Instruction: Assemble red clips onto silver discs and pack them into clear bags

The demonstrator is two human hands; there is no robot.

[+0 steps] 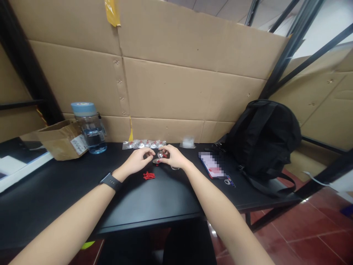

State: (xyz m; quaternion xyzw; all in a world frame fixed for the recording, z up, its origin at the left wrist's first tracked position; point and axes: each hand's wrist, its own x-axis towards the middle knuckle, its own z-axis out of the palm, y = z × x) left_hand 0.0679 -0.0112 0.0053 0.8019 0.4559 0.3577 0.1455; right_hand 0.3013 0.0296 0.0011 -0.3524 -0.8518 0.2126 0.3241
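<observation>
My right hand is closed, with thumb and fingers on a small round shiny metal piece that has some red on it. Just below, by the thumb tip, is a second flat round metal piece. My left hand, a dark watch on its wrist, is beside these pieces with fingers curled and thumb close to them; whether anything is pinched there is too small to make out. Nearer me lies a little pile of red strips or ties. Another round metal edge shows partly under my right hand.
Behind my hands lies a row of clear bags with shiny and red pieces, and a small clear bag. At left stand a water bottle and cardboard box. To the right are a phone, keyring and black backpack.
</observation>
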